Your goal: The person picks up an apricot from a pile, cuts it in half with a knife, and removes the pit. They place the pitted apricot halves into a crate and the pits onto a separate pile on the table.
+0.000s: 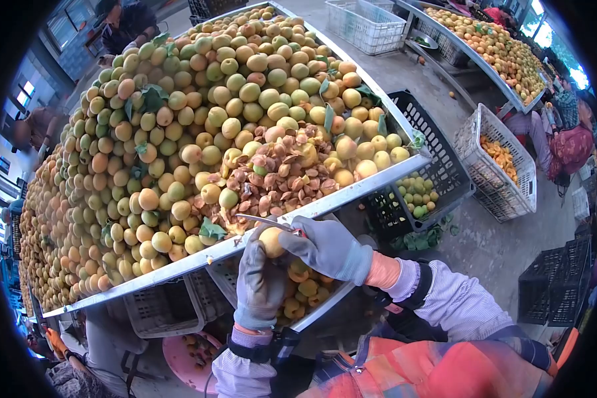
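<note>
My left hand (259,285), in a grey glove, is closed around a yellow apricot (272,243) just beyond the metal edge of the heaped table. Close beside it, my gloved right hand (331,249) grips a small knife (264,220); its blade points left above the fruit. Right behind the knife, a pile of brown apricot pits (282,169) lies among the whole apricots (179,126). Under my hands, a container holding more apricots (306,289) is partly hidden by my gloves.
A metal rim (351,192) borders the table. Black crates (431,146) and a white crate of orange fruit (501,162) stand to the right. A pink basin (191,361) is on the floor at lower left. Other people sit around, including a person (127,26) behind the heap.
</note>
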A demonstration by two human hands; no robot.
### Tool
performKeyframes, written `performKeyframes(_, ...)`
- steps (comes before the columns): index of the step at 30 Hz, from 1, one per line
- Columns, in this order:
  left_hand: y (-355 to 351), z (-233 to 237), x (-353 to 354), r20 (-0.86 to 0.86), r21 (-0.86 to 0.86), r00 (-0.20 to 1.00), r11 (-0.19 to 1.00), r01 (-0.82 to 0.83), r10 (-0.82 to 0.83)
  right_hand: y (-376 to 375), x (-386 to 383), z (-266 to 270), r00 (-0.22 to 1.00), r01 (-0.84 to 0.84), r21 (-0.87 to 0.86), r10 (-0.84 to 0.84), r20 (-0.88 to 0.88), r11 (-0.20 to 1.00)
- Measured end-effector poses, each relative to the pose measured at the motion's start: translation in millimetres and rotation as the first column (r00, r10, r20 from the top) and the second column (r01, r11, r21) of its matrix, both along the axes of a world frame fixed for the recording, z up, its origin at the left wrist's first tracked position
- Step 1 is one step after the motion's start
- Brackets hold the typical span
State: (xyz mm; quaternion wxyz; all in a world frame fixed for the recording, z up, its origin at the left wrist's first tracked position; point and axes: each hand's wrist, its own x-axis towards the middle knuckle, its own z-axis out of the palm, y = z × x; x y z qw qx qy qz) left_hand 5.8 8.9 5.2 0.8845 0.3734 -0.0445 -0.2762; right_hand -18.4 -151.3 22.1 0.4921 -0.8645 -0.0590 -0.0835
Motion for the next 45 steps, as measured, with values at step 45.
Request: performKeyframes(45, 5.1, 14.2, 15.5, 0.002, -0.124, 0.997, 0.99, -0.074, 0.075, 9.6, -14.6, 22.1, 0.814, 0.035, 0.479, 0.253, -0.523, 0.877)
